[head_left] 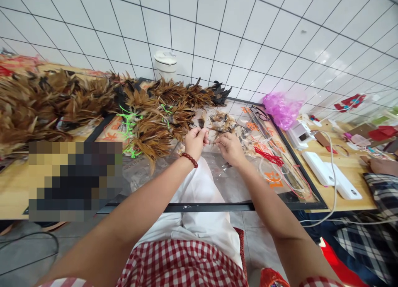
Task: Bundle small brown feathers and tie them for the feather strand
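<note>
My left hand [195, 141], with a red bead bracelet [189, 159] at the wrist, is closed in a pinch on a small dark-tipped feather [201, 122]. My right hand [229, 148] is closed too, its fingertips pinching the base of a small bunch of brown feathers [221, 122]. Both hands hover close together over a glass-topped table [217, 183]. A long heap of brown feather bundles [93, 104] tied with green string [128, 125] lies to the left of my hands.
Red strings [269, 156] and glasses [259, 112] lie right of my hands. A pink plastic bag [280, 107], white devices [329, 173] with a cable and red scraps sit on the wooden table at right. A white cup [166, 65] stands behind. Another person's hand [381, 166] and plaid sleeve rest at far right.
</note>
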A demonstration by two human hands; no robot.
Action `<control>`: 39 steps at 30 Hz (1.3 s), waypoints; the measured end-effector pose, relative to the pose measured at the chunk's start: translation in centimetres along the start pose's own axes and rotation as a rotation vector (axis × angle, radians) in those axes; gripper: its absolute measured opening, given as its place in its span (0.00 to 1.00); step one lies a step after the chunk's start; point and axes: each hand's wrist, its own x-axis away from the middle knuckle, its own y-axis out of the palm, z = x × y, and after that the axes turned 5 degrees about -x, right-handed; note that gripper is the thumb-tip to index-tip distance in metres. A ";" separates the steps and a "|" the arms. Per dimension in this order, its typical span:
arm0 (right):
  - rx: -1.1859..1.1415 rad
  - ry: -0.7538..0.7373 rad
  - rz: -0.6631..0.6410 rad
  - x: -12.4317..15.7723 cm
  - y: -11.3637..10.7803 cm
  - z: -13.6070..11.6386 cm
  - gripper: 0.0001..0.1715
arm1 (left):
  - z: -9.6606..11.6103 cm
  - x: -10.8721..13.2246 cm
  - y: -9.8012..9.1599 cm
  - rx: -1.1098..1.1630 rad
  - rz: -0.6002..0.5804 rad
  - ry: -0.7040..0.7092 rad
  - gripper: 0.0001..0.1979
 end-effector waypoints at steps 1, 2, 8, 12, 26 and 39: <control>-0.007 0.008 0.025 0.0 -0.2 0.1 0.09 | 0.0 -0.1 0.0 -0.013 0.014 0.000 0.09; -0.012 0.017 0.046 0.0 -0.5 0.1 0.09 | -0.1 -0.1 0.0 -0.030 0.024 -0.001 0.09; 0.001 0.056 0.074 0.2 -1.0 0.0 0.06 | 0.1 0.4 0.2 -0.149 -0.052 0.018 0.08; -0.038 0.051 0.101 0.1 -1.0 -0.3 0.05 | -0.2 0.7 0.2 -0.295 -0.190 0.133 0.07; -0.801 0.328 0.234 -0.5 0.2 0.5 0.19 | 0.6 1.2 0.2 0.005 -0.376 -0.157 0.09; -0.913 0.353 0.288 -0.4 -0.9 -0.5 0.12 | 1.3 1.4 0.3 0.130 -0.260 -0.293 0.07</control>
